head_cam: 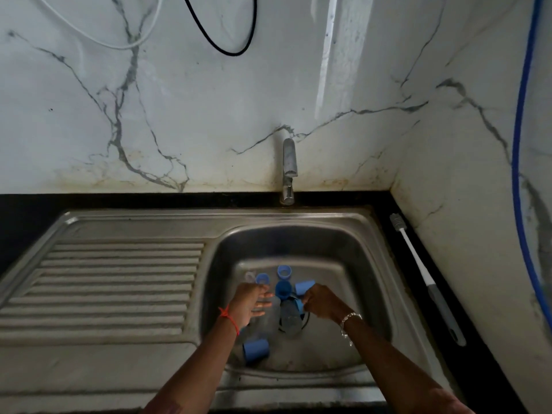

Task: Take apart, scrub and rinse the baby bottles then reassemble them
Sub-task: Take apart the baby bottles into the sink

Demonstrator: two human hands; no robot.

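Observation:
Baby bottle parts lie in the steel sink basin. A clear bottle lies under my left hand, whose fingers are spread and relaxed over it. A second clear bottle lies beside it, and my right hand pinches the blue ring at its neck. Blue caps sit around them: one at the front left, one just behind my right hand, and one in the middle. Two blue collars and a clear teat lie farther back.
A chrome tap stands behind the basin, no water running. The ribbed drainboard lies to the left. A grey-and-white bottle brush lies on the black counter at the right. Cables and a blue hose hang on the marble wall.

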